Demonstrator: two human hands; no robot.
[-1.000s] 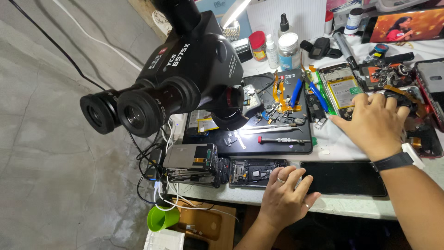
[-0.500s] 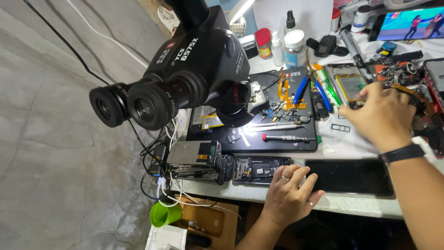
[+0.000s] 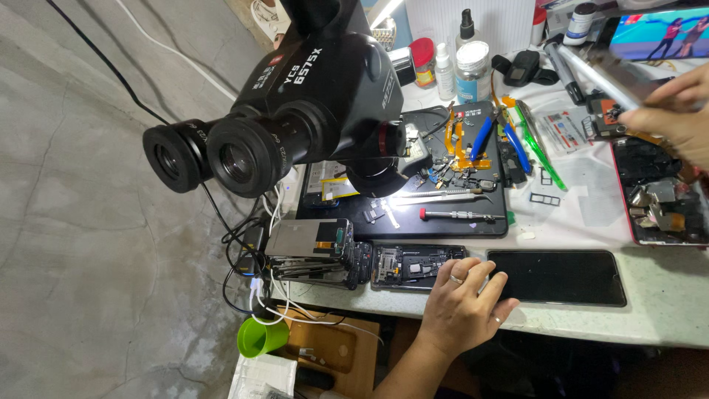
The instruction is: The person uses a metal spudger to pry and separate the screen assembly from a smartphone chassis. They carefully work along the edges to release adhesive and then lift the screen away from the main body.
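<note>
My left hand lies flat at the table's front edge with its fingers spread. The fingertips touch the right end of an opened phone body and the left end of a black phone screen. It grips nothing. My right hand is at the upper right, blurred, its fingers closed on a long silver tool that points up and left. It hovers above a tray of dismantled phone parts.
A large black stereo microscope overhangs a black work mat with a red-capped screwdriver, tweezers and small parts. Stacked phone frames sit left of the opened phone. Bottles and a lit screen stand behind. A green cup hangs below.
My right hand has lifted from the parts at the right and moved up and right, now with the silver tool in it. My left hand has stayed put. The view shifted.
</note>
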